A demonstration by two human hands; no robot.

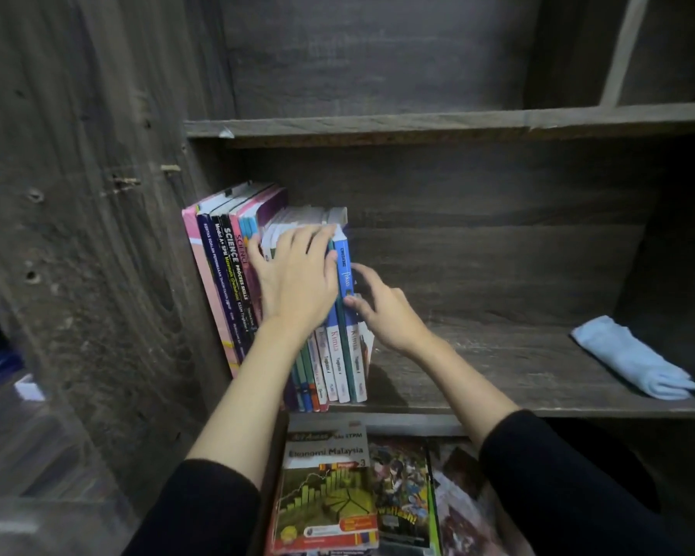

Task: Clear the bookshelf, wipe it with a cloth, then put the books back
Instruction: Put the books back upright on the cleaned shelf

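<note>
A row of upright books (233, 274), their spines pink, navy and blue, is standing at the left end of the shelf (498, 367), against the side wall. The left hand (295, 278) is lying flat across their tops, fingers straight. The right hand (386, 315), fingers spread and loosely bent, is touching the outermost blue book (345, 266) without gripping it. Open board is running rightwards to a folded pale-blue cloth (630, 363) at the right end.
</note>
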